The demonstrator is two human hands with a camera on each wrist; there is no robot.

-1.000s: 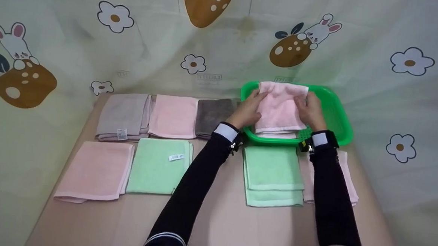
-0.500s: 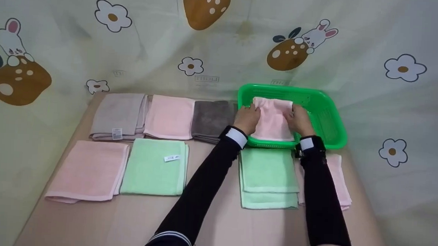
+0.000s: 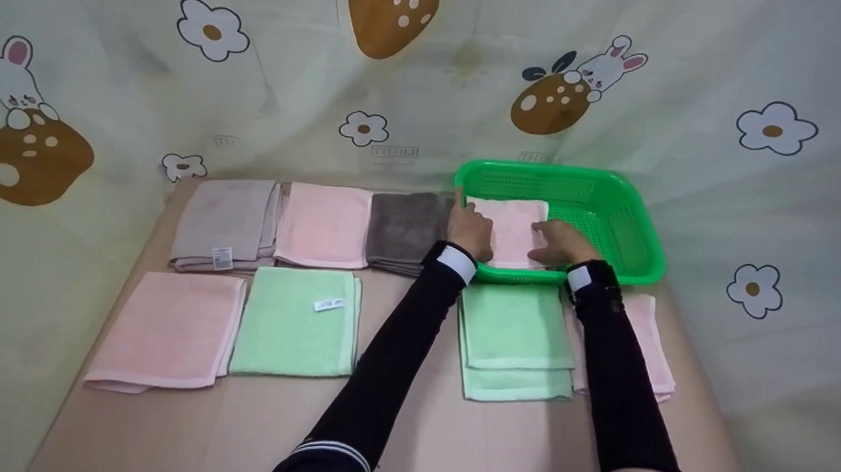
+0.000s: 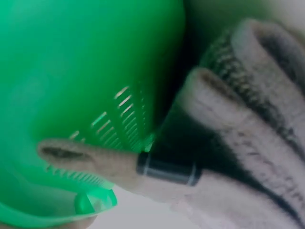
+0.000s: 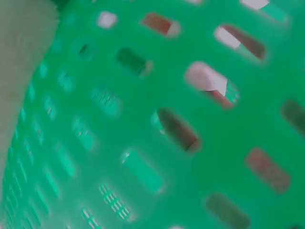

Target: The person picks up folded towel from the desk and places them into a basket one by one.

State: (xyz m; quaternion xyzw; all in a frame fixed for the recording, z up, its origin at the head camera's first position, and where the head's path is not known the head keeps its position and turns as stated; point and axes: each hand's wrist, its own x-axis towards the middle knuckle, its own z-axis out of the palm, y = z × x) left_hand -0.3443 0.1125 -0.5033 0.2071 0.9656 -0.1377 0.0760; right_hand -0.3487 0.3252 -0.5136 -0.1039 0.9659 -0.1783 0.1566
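A folded pink towel lies flat in the left end of the green basket. My left hand is at the basket's left wall, its index finger extended along the rim and its other fingers at the towel's left edge. From the right, my right hand reaches into the basket, thumb and fingers spread apart at the towel's right edge. In the left wrist view, the basket wall stands beside folded greyish cloth edges. Slotted green plastic fills most of the right wrist view.
Left of the basket lie a dark grey towel, a pink towel and a light grey towel. In front are green towels and pink towels, partly under my right forearm. A printed curtain hangs behind.
Both hands have lowered the pink towel into the basket's left end and let go of it. It lies flatter and further left, with the right hand's fingers now spread.
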